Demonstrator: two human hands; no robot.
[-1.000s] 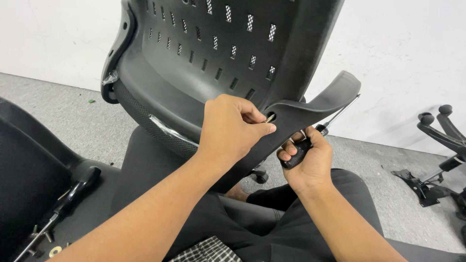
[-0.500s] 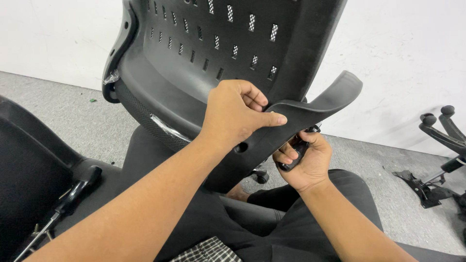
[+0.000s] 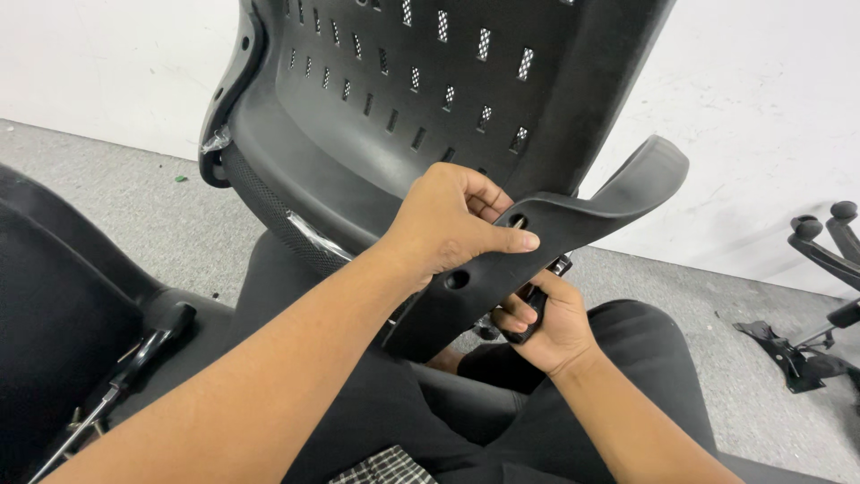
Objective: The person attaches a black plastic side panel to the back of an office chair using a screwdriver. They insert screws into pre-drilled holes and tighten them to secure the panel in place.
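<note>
Holding a curved black plastic bracket (image 3: 537, 242) against the lower back of an office chair backrest (image 3: 421, 116), the left hand (image 3: 448, 229) is closed over the bracket's upper edge, thumb stretched along the top and fingers curled behind it. Two round holes show in the bracket, one just under the thumb and one lower, below the knuckles. Underneath the bracket, the right hand (image 3: 546, 327) is wrapped shut around a dark tool handle (image 3: 533, 309); the tool's tip is hidden behind the plastic, so what it meets cannot be told.

By the look of it, the step in hand is fastening the bracket to the backrest from below. The next move seems to call for keeping the bracket steady with the upper grip while the lower hand works the tool straight and without slipping.

To the left of the grips, farther down, a screwdriver (image 3: 134, 367) lies across a black seat cushion (image 3: 54, 323). Above the left hand, a scrap of clear plastic wrap (image 3: 313, 237) clings to the backrest's rim, and another bit sits at its left edge. No labels or signs can be made out. Well off to the right, beyond both hands, a black wheeled chair base (image 3: 820, 296) rests on the grey floor (image 3: 134, 188) near the white wall (image 3: 761, 116).
</note>
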